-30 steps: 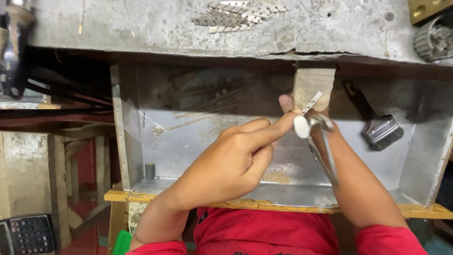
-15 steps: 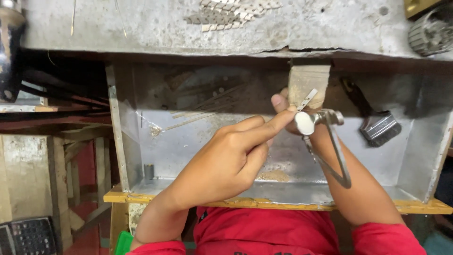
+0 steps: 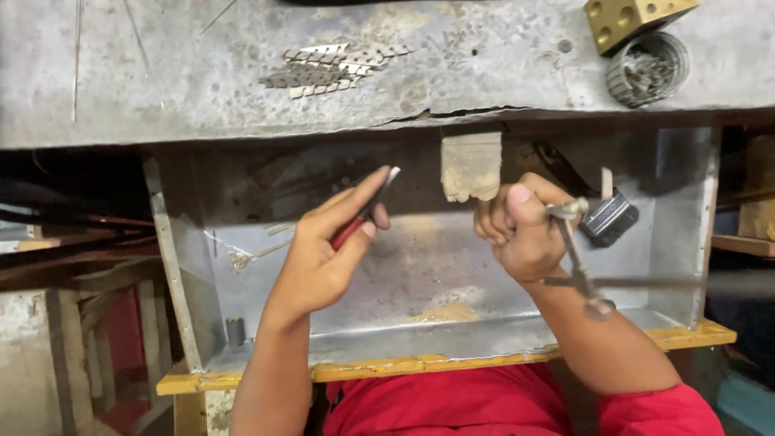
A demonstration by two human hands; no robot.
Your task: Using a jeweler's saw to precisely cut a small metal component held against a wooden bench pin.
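My left hand (image 3: 323, 258) is raised in front of the tray (image 3: 452, 343), forearm rising from the lower edge, wrist bent a little back. Its fingers (image 3: 355, 202) and thumb pinch a thin red-handled tool (image 3: 363, 214), which slants up to the right. My right hand (image 3: 521, 230) is curled into a loose fist nearer the tray's right wall, thumb up, closed on a metal saw frame (image 3: 577, 258). Both hands are apart, forearms bare.

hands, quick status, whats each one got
Left hand gripping red-handled tool. Right hand gripping metal saw frame. Hands apart over metal tray.
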